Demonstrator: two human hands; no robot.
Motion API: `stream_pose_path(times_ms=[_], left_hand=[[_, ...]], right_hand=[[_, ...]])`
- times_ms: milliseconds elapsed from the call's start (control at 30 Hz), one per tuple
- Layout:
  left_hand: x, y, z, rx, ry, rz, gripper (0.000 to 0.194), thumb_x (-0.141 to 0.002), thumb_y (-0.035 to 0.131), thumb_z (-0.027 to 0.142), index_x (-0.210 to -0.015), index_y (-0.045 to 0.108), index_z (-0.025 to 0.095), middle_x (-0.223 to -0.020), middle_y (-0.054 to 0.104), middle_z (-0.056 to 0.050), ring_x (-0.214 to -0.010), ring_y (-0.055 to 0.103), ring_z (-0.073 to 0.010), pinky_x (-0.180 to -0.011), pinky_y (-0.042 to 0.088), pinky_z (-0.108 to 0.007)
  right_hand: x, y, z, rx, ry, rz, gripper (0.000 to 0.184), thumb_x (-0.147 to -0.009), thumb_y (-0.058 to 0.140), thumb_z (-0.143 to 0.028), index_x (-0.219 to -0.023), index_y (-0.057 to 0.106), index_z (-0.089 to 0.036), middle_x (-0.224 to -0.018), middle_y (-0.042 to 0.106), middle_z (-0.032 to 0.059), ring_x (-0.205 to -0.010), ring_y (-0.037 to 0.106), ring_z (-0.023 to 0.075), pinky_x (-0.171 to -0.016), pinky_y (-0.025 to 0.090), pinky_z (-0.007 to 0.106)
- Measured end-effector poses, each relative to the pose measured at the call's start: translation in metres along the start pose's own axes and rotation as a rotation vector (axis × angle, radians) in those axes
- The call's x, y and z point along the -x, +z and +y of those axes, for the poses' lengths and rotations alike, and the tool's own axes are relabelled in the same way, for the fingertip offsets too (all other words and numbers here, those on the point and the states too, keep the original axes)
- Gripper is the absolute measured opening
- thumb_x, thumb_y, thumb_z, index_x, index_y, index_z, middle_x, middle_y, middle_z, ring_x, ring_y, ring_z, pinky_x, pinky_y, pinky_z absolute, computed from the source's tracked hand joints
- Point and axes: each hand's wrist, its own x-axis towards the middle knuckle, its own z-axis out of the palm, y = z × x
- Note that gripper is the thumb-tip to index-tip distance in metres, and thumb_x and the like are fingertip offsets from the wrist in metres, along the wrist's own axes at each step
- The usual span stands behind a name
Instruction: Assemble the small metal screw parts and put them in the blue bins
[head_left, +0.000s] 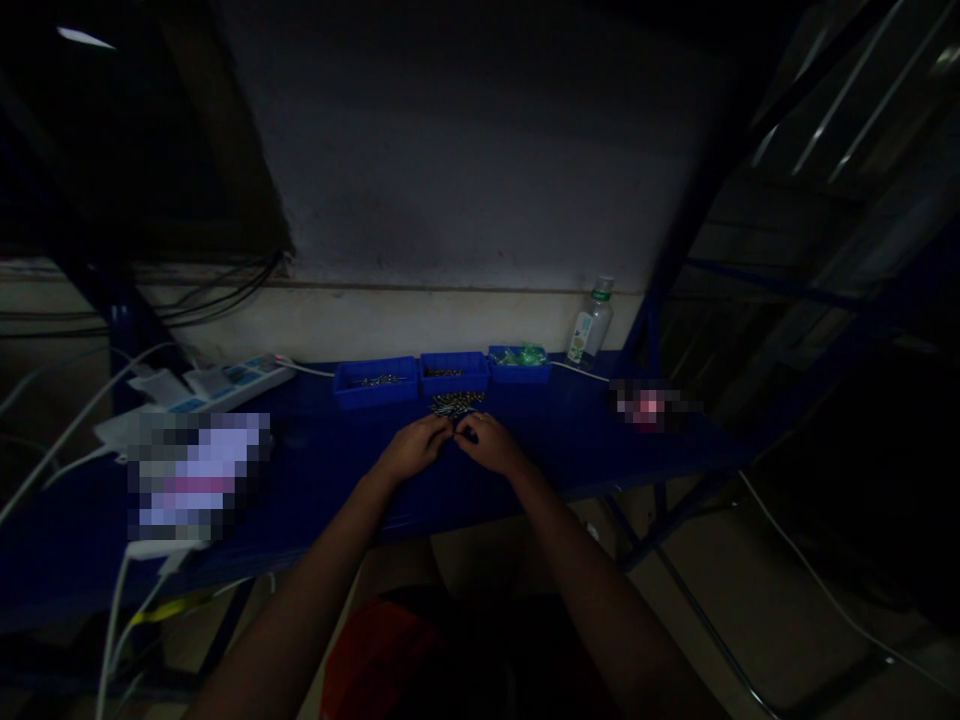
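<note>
My left hand (415, 447) and my right hand (489, 441) rest close together on the blue table (322, 470), fingertips nearly touching. Both hands have their fingers curled in a pinch, and what they hold is too small and dark to name. Just beyond the fingertips lies a small pile of metal parts (455, 403). Behind the pile stand three blue trays in a row: the left tray (375, 383) and middle tray (454, 370) hold small metal parts, and the right tray (519, 363) holds green pieces.
A white power strip (225, 383) with cables lies at the back left. A clear bottle with a green cap (591, 325) stands at the back right by a blue rack post. A pale wall rises behind the table.
</note>
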Motion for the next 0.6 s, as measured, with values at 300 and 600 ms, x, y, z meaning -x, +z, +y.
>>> stream_pose_path(times_ms=[300,600], left_hand=[[-0.0001,0.0009,-0.001,0.009,-0.007,0.009,0.022,-0.088,0.036,0.029,-0.09,0.056,0.021,-0.086,0.056,-0.003,-0.081,0.053,-0.0161,-0.074,0.04,-0.026],[0.0003,-0.0011,0.0005,0.024,-0.02,0.016,0.023,-0.088,0.035,0.031,-0.088,0.056,0.021,-0.085,0.057,-0.003,-0.08,0.054,-0.0161,-0.073,0.04,-0.026]], right_hand=[[-0.0005,0.0,-0.0006,0.017,-0.041,-0.006,0.015,-0.085,0.047,-0.029,-0.083,0.058,-0.019,-0.09,0.057,0.0035,-0.089,0.049,0.0148,-0.083,0.035,0.028],[0.0,-0.0012,-0.0017,0.009,-0.014,0.007,0.017,-0.084,0.049,-0.033,-0.09,0.056,-0.02,-0.094,0.056,0.0037,-0.093,0.048,0.0152,-0.085,0.035,0.029]])
